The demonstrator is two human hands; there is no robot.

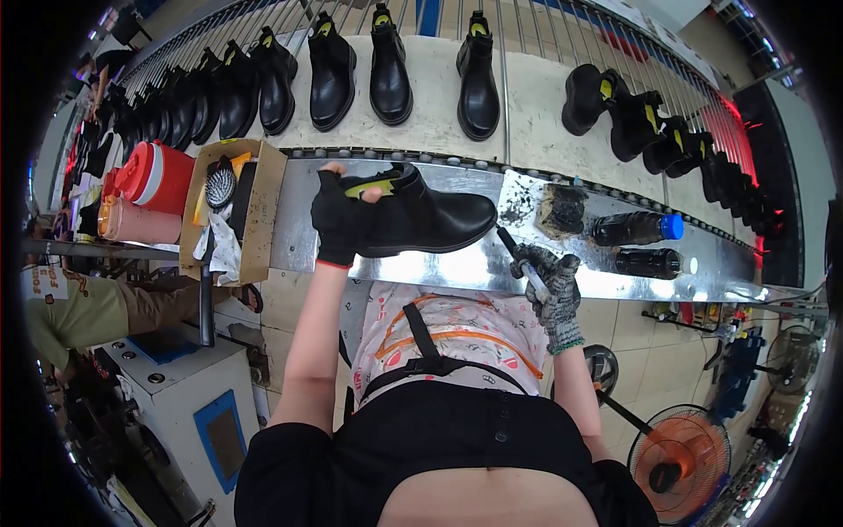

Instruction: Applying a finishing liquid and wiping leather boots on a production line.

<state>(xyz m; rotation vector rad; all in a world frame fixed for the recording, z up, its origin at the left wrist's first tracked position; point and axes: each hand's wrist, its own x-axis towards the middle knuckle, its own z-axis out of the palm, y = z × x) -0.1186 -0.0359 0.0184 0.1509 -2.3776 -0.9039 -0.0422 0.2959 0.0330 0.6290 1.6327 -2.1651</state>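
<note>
My left hand (338, 220), in a black fingerless glove, grips the ankle opening of a black ankle boot (430, 217) with a yellow-green inner lining. The boot lies on its side on a shiny metal work shelf (457, 268), toe pointing right. My right hand (549, 290), in a grey knit glove, is closed round the handle of a small brush (516, 253) whose tip touches the boot's sole edge near the toe.
A dirty black sponge (562, 209) and two dark bottles (637, 228) sit on the shelf at right. A cardboard box (233, 206) with a brush and rags stands at left, beside a red jug (158, 176). Rows of black boots (386, 70) ride the conveyor beyond. An orange fan (680, 457) stands lower right.
</note>
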